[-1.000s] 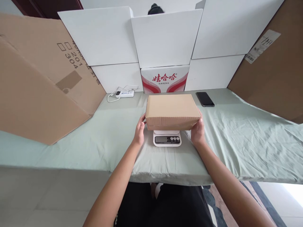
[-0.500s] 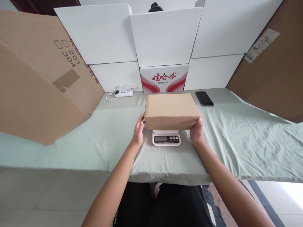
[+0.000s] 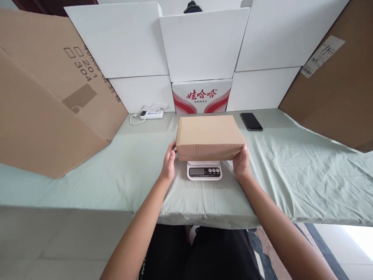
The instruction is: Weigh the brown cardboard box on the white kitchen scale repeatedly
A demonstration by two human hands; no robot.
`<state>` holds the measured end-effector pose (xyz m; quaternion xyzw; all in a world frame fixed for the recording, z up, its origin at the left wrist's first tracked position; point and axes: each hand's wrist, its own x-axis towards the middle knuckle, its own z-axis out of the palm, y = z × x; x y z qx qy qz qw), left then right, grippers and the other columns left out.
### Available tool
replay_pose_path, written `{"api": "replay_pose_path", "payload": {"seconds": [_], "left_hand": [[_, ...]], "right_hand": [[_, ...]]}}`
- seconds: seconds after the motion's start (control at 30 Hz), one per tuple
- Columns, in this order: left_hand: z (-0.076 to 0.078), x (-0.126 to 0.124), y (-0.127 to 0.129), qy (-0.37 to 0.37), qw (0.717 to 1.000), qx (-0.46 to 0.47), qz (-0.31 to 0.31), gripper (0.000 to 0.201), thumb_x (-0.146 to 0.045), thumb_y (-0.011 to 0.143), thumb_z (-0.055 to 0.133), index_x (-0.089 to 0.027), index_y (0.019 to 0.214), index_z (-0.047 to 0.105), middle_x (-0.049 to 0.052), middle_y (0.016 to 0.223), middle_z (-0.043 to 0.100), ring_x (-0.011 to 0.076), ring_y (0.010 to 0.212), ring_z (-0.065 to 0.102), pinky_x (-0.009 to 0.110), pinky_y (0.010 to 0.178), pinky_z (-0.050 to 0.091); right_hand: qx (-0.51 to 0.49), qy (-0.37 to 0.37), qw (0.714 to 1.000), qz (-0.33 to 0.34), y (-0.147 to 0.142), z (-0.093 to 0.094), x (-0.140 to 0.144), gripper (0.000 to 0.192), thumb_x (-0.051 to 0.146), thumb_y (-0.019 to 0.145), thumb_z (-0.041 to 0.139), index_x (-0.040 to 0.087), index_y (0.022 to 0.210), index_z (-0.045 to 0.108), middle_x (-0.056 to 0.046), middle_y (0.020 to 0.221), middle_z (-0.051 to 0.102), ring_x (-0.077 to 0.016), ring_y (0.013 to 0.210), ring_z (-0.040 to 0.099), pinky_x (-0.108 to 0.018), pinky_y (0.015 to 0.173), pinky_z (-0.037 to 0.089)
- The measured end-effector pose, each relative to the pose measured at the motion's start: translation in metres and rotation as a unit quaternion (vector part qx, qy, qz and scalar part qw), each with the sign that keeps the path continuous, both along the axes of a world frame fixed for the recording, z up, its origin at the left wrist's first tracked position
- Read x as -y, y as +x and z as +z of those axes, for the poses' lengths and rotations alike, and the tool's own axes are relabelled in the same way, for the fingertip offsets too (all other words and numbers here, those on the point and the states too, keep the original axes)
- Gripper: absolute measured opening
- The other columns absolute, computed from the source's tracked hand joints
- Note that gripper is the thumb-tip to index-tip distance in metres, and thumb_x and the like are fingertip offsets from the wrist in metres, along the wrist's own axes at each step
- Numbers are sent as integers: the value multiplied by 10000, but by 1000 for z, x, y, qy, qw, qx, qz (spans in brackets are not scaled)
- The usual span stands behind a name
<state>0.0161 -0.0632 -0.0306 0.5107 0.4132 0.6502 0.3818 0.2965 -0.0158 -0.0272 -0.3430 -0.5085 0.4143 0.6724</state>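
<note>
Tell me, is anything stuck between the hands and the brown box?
No. The left hand and right hand press straight on the ends of the brown box, which sits above the scale.

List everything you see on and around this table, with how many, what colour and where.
cardboard box: one, tan, closed, on the scale
scale: one, white, table centre, under the box
phone: one, black, flat, right of the box
power strip: one, white with cord, far left of the box
printed carton: one, white and red, behind the box
white panels: several, upright at the back
brown cardboard sheets: two, leaning at left and right
tablecloth: one, pale green
left hand: at the box's left end
right hand: at the box's right end
</note>
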Motion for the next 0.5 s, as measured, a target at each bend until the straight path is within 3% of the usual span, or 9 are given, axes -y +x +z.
{"api": "replay_pose_path", "payload": {"seconds": [0.13,0.3,0.4,0.5], "left_hand": [[0,0,-3,5,1000,-11,10,676,-833,1040,536,-368,1496,717,87,1690,656,380,1639,536,546,1315,471],[4,0,-7,28,998,4,57,722,-863,1024,522,-385,1535,698,82,1754,595,382,1690,477,563,1326,468],[5,3,-4,20,999,-3,25,759,-874,1020,518,-399,1597,652,64,1799,555,368,1728,436,553,1395,398],[8,7,5,16,999,-19,-28,802,-889,1019,496,-390,1635,621,49,1839,509,344,1786,336,530,1475,262]], "right_hand": [[3,4,1000,-4,3,1,-2,784,863,987,526,381,1597,629,-37,1694,655,-381,1685,507,-617,1430,372],[-29,-28,999,-31,10,7,-3,863,891,944,517,397,1652,548,-78,1641,678,-434,1616,581,-728,1368,400],[-17,-24,999,-14,7,8,1,891,897,931,547,408,1675,518,-65,1679,657,-428,1651,545,-713,1379,403],[0,-8,1000,-2,1,8,10,867,871,959,559,412,1692,503,-31,1785,560,-400,1746,417,-676,1448,319]]}}
